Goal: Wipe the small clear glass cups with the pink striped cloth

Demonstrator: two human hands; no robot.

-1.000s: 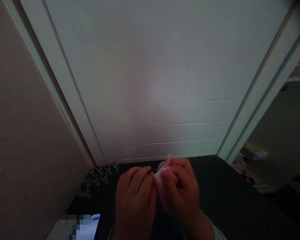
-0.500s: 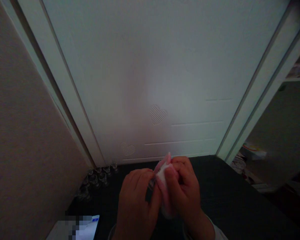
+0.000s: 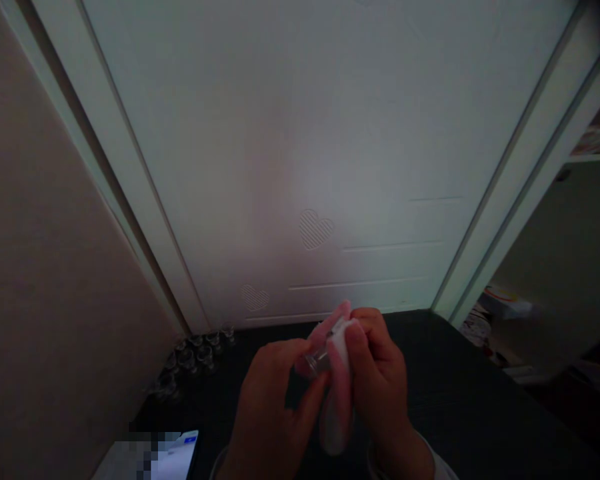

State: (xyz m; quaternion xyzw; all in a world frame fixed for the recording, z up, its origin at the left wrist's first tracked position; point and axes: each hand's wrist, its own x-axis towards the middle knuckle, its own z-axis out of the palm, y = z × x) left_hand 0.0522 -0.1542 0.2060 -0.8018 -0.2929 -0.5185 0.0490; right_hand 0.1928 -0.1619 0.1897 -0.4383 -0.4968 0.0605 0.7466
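My left hand point(image 3: 280, 400) pinches a small clear glass point(image 3: 320, 361) between thumb and fingers, just above the dark tabletop. A pink and white cloth point(image 3: 339, 380) wraps around the glass's far end, and its lower part hangs down. My right hand point(image 3: 377, 373) is closed on the cloth, its thumb pressing from the near side. The cloth and fingers hide part of the glass.
Several small clear glasses point(image 3: 187, 360) stand together at the table's back left corner. A lit phone point(image 3: 175, 460) lies at the front left. Behind the dark table point(image 3: 445, 387) rises a white panel point(image 3: 370, 167) with heart patterns.
My left hand has opened slightly around the glass, and more of the glass shows. My right hand and the cloth have shifted a little to the right.
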